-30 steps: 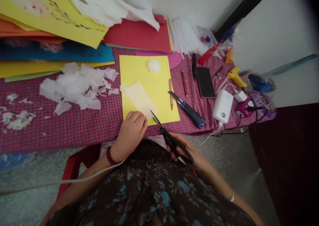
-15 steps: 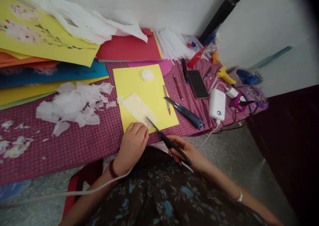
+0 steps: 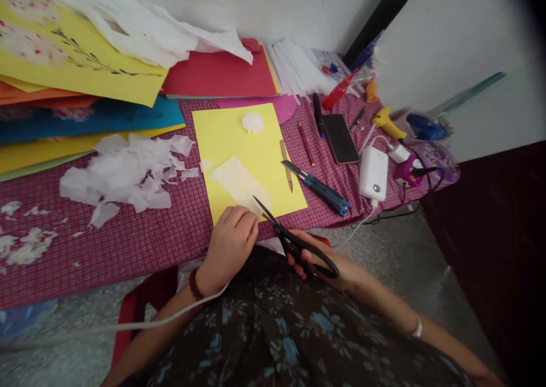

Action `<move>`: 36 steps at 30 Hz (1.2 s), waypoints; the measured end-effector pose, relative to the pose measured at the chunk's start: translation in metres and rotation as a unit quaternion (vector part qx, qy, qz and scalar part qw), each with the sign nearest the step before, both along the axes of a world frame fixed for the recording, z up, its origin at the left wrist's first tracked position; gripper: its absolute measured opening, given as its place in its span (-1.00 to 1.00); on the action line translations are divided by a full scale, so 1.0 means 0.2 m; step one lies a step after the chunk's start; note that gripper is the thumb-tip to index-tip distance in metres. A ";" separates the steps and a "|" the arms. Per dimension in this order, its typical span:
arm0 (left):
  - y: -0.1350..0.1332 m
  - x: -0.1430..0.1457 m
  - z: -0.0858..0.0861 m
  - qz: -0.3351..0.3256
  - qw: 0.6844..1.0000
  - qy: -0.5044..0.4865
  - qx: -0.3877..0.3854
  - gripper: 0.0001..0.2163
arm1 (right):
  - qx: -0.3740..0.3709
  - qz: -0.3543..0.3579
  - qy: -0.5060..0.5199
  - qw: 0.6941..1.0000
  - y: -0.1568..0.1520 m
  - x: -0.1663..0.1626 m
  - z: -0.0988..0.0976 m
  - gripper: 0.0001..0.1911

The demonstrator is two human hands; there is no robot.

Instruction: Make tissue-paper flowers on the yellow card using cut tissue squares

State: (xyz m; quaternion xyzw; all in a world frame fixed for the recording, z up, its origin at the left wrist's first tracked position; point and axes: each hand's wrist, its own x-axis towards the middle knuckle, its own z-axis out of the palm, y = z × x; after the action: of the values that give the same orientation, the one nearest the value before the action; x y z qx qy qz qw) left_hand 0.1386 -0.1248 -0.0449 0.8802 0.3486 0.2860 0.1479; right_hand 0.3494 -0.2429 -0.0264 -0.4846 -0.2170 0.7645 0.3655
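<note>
My left hand [image 3: 232,240] is closed on the lower end of a strip of thin white tissue paper [image 3: 239,177], its fingertips hidden from me. The strip lies slanted over a yellow sheet [image 3: 230,131]. Black-handled scissors [image 3: 294,240] are in my right hand [image 3: 319,256], with their blades parted at the strip's lower edge, close to my left fingers. A small cut-out white paper shape [image 3: 253,122] lies near the top of the yellow sheet. On its right side rest a pencil [image 3: 286,165] and a blue box cutter [image 3: 319,189] with its blade out.
Torn white paper pieces [image 3: 128,173] are heaped left on the checked cloth [image 3: 149,250]. Coloured sheets [image 3: 222,77] are stacked behind. To the right are a phone [image 3: 340,138], a white power bank [image 3: 373,173], a yellow glue gun [image 3: 388,123] and a red glue bottle [image 3: 340,89].
The scissors have opened wider, their handles spreading apart in my right hand. My left hand keeps its hold on the paper; the whole view has shifted slightly.
</note>
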 end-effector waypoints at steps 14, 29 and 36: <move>-0.13 -0.04 -0.04 -0.100 0.995 -0.023 0.009 -0.91 | -0.021 0.011 -0.096 0.995 -0.07 -0.02 0.02 -0.17; -0.14 -0.04 -0.07 -0.090 0.996 -0.018 -0.007 -0.91 | -0.012 0.056 -0.176 0.983 -0.05 -0.01 0.02 -0.21; -0.17 -0.04 -0.05 -0.108 0.991 -0.076 -0.021 -0.90 | 0.031 0.094 -0.124 0.987 -0.04 0.00 0.07 -0.35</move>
State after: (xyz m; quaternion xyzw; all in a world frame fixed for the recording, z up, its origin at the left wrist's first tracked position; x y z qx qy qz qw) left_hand 0.1302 -0.1580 -0.0552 0.8852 0.2448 0.3272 0.2225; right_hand 0.3491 -0.2500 -0.0133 -0.5409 -0.3291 0.7227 0.2771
